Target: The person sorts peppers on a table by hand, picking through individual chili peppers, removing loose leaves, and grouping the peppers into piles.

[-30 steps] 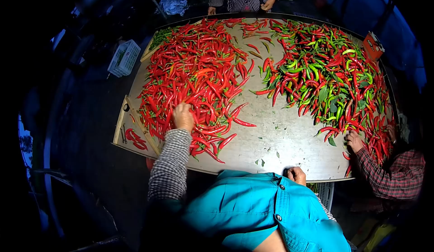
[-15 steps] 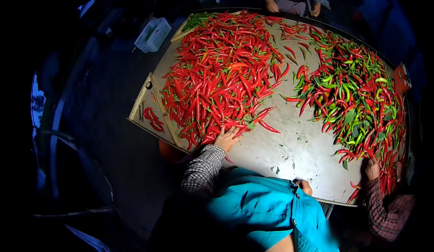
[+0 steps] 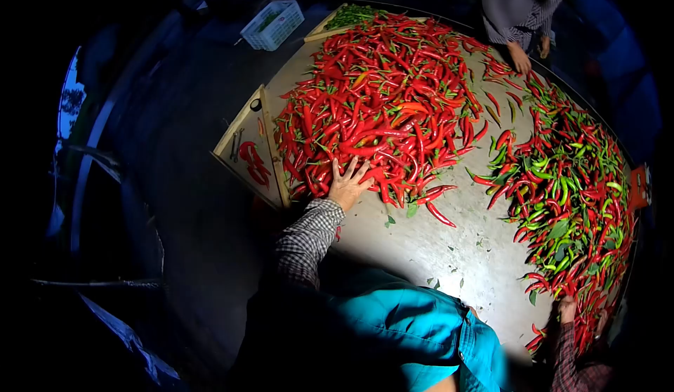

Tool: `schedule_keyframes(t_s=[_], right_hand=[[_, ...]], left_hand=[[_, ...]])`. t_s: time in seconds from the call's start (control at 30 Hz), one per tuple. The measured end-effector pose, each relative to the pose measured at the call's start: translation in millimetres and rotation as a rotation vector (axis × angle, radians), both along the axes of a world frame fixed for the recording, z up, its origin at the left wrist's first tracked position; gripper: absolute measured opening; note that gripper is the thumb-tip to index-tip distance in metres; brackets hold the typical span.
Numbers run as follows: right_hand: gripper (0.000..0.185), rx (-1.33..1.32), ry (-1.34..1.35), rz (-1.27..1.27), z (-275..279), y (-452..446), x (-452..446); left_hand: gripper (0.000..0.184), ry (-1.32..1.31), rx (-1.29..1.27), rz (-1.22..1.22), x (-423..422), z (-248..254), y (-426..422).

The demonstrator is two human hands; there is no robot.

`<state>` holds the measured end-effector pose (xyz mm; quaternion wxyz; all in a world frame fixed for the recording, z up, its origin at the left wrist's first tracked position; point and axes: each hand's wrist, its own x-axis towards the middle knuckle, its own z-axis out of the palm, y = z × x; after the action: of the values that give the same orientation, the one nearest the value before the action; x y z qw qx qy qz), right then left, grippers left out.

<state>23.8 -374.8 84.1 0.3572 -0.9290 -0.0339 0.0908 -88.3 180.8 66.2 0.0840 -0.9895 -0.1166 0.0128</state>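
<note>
My left hand (image 3: pixel 347 185), in a checked sleeve, lies on the near edge of a big heap of red chili peppers (image 3: pixel 393 104). Its fingers are spread over the peppers and the hand looks open. Only a sliver of skin, probably my right hand (image 3: pixel 474 312), shows at the table's near edge behind the teal garment (image 3: pixel 400 325); its fingers are hidden. Between the heaps, loose leaf bits lie on the pale table (image 3: pixel 421 251).
A mixed heap of red and green chilies (image 3: pixel 569 202) covers the right side, where a co-worker's hand (image 3: pixel 567 310) touches it. Another co-worker's hand (image 3: pixel 519 58) reaches in at the far edge. A wooden-framed corner (image 3: pixel 239 157) holds tools; a crate (image 3: pixel 274 25) stands beyond.
The view has shifted. My left hand has moved forward onto the red heap with its fingers spread wider. The far co-worker has leaned in and reached to the peppers.
</note>
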Motion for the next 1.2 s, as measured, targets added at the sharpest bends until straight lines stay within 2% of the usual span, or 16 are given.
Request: schedule_keyframes(t_s=[0.1, 0.13, 0.27, 0.37, 0.47, 0.57, 0.6, 0.67, 0.7, 0.77, 0.9, 0.97, 1.03, 1.1, 1.17, 1.2], right_hand=[[0.015, -0.018, -0.066, -0.025, 22.0, -10.1, 24.2], [0.015, -0.023, -0.080, -0.032, 27.5, -11.4, 31.3], [0.016, -0.032, -0.119, -0.031, 40.7, -14.7, 44.3], [0.016, -0.029, -0.109, -0.021, 37.6, -14.3, 40.7], [0.017, -0.030, -0.078, -0.001, 23.7, -9.5, 30.5], [0.017, -0.020, -0.025, 0.040, 1.1, 6.6, 12.4], [0.017, -0.018, 0.007, 0.049, -5.3, 10.9, 2.9], [0.018, -0.029, 0.076, 0.063, -16.8, 17.1, -19.1], [0.018, -0.038, 0.117, 0.073, -23.6, 20.6, -29.2], [0.018, -0.055, 0.187, 0.092, -34.9, 29.1, -46.2], [0.019, -0.074, 0.262, 0.088, -43.1, 39.1, -67.6], [0.019, -0.089, 0.280, 0.079, -44.5, 40.9, -73.4], [0.019, -0.101, 0.288, 0.072, -43.3, 43.3, -76.1], [0.019, -0.132, 0.277, 0.077, -37.7, 47.6, -76.0], [0.017, -0.138, 0.259, 0.071, -25.8, 52.1, -77.2], [0.017, -0.133, 0.247, 0.081, -26.2, 51.2, -77.3]], left_hand=[[0.054, -0.120, -0.040, 0.147, 2.8, -5.3, 14.7], [0.042, -0.140, -0.011, 0.173, 4.0, -0.4, 19.3], [0.044, -0.050, -0.146, 0.320, 16.4, 27.1, 30.1], [0.042, 0.023, -0.260, 0.419, 25.5, 39.0, 42.3], [0.037, -0.101, -0.407, 0.549, 32.6, 50.4, 60.8], [0.030, -0.257, -0.340, 0.611, 39.6, 44.8, 84.9], [0.028, -0.300, -0.201, 0.595, 42.3, 37.9, 91.6], [0.024, -0.294, -0.245, 0.621, 44.6, 36.3, 102.1], [0.026, -0.429, -0.216, 0.579, 43.9, 22.9, 113.1], [0.030, -0.385, -0.166, 0.724, 49.7, 54.5, 98.5], [0.032, -0.486, -0.203, 0.527, 52.3, 49.9, 83.6], [0.036, -0.602, -0.148, 0.295, 58.2, 42.1, 51.5], [0.037, -0.577, -0.190, 0.051, 67.8, 30.6, 4.2], [0.037, -0.364, -0.404, -0.115, 77.9, 9.2, -49.0], [0.046, -0.239, -0.380, -0.295, 78.4, -29.7, -103.4], [0.051, -0.041, -0.400, -0.310, 82.6, -31.1, -127.1]])
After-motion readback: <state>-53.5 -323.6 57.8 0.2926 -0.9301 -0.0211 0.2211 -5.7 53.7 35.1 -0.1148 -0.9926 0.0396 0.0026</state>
